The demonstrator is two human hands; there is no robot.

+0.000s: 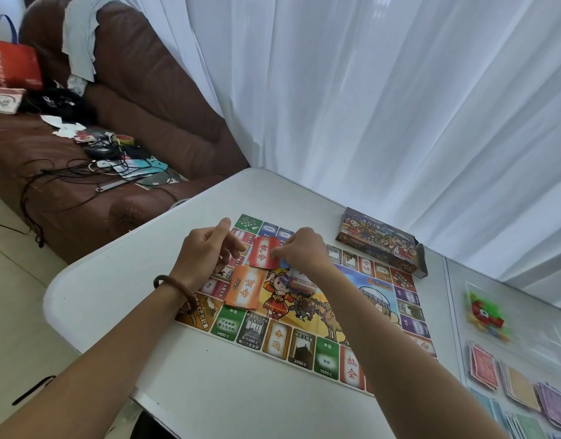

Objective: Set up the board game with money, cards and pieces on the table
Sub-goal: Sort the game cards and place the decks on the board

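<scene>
A person's right hand (299,248) pinches the right edge of a small stack of red cards (262,256), each with a white panel and two red Chinese characters, over the far left part of a colourful board (304,340). The left hand (209,255), a dark bracelet (160,280) on its wrist, hangs just beside the stack's left edge, fingers loosely curled and thumb raised, gripping nothing that shows. A matching stack of orange cards (244,288) lies on the board just nearer, beside a cartoon figure in red. The board, edged with green, red, purple and brown squares, lies flat on a white table (114,280). The open game box (380,245) stands beyond the board's far edge. A bag of bright pieces (485,312) and blurred stacks of coloured notes (523,386) lie to the right.
</scene>
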